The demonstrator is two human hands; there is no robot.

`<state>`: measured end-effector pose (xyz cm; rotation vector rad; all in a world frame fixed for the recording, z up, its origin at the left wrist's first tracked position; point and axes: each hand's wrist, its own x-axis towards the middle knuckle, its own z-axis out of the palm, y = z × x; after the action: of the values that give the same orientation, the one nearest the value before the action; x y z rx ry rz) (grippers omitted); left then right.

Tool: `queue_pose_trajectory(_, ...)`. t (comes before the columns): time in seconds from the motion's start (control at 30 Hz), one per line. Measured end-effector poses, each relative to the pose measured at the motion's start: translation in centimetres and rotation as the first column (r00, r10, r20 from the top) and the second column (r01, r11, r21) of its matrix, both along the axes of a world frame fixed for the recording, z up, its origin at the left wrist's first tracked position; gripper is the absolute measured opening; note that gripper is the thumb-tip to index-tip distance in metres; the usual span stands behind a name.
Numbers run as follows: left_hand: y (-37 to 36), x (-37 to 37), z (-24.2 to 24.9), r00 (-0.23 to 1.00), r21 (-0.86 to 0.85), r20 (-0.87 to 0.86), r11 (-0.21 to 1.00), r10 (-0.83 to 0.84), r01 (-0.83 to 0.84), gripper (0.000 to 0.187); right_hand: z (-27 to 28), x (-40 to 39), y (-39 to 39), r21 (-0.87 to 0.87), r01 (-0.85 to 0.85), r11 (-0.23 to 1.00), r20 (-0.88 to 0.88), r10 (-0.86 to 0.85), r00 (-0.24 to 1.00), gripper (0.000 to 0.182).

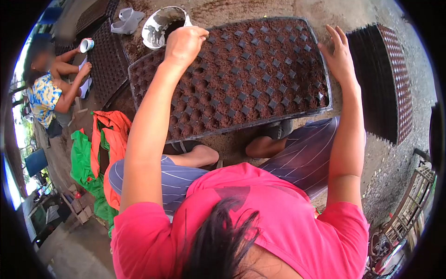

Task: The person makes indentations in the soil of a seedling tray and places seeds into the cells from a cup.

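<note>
A black seedling tray (241, 76) filled with dark brown soil lies across the ground in front of my knees. Over its upper left part is my left hand (185, 45), fingers pinched together; anything between them is too small to make out. Just beyond that hand, a white bucket (153, 31) with a smeared inside holds some dark material. My right hand (338, 55) is beside the tray's right edge, fingers apart and holding nothing. Small hollows show in the soil of several cells on the tray's left side.
Stacked black trays (376, 83) stand at the right. At the left, a co-worker (49, 97) sits by another tray (108, 65), holding a small white cup (86, 45). Orange cloth (111, 135) and green cloth (81, 156) lie near my left knee; a plastic bag (127, 21) is beyond.
</note>
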<state>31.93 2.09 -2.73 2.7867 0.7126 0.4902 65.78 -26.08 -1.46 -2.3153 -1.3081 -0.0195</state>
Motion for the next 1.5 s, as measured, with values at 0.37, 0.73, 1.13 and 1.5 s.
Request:
queue_pose_trajectory(0.37,-4.3,-2.4,2.5,0.987,-0.210,0.145,0.977,0.069,-0.037,0.013,-1.8,-0.5,0.4,-0.032,-0.132,0.991,0.014,0.133,0.991,0.058)
queue_pose_trajectory(0.73,-8.7,-4.7,2.0,0.995,-0.108,-0.015,0.990,-0.094,0.092,0.012,-2.2,-0.4,1.3,0.006,-0.194,0.981,0.090,0.193,0.977,0.056)
queue_pose_trajectory(1.13,-12.8,-6.3,4.3,0.996,-0.263,0.077,0.963,-0.038,0.057,0.013,1.3,-2.0,1.8,-0.040,-0.195,0.980,-0.040,0.193,0.980,0.050)
queue_pose_trajectory(1.5,-17.9,-8.2,2.8,0.991,-0.223,0.020,0.965,-0.134,0.135,0.009,-2.1,-0.2,1.3,0.013,-0.224,0.974,0.048,0.223,0.974,0.052)
